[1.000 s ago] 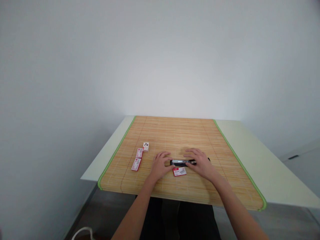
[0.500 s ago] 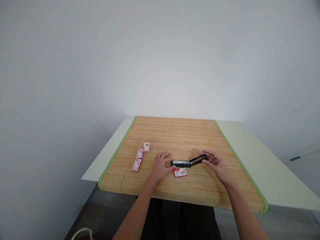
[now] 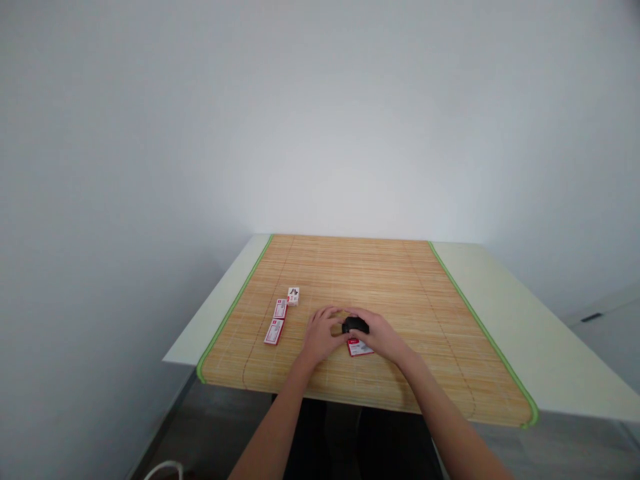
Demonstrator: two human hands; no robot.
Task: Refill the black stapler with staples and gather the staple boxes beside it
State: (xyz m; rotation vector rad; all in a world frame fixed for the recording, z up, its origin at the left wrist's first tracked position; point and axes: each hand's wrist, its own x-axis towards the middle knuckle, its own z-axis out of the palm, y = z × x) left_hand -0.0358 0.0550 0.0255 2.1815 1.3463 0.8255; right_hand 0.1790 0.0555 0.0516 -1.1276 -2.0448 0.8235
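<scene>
Black stapler [image 3: 356,325] lay on the bamboo mat [image 3: 370,273], between the two hands, its far right part hidden under the right hand [image 3: 383,335]. That hand was grasping it: thumb along the stapler's near side, fingers bent over its far side, dark top showing in the gap between. Left hand [image 3: 319,338] sat at the stapler's left end, fingers curved and apart, thumb tip and index tip right at that end; could not tell if they pinched it or just rested against it. Red-and-white box [image 3: 361,349] lay flat just on the near side of the stapler, partly covered by the right hand. Well left of the stapler, past the left hand, two more red-and-white cartons [image 3: 274,331] lay end to end in a slanting row. Small white box [image 3: 293,295] with a dark printed picture was left of the stapler and farther off, at the far end of that row. White table [image 3: 493,287] showed on both sides of the stapler, outside the mat's green edging [image 3: 487,335].
</scene>
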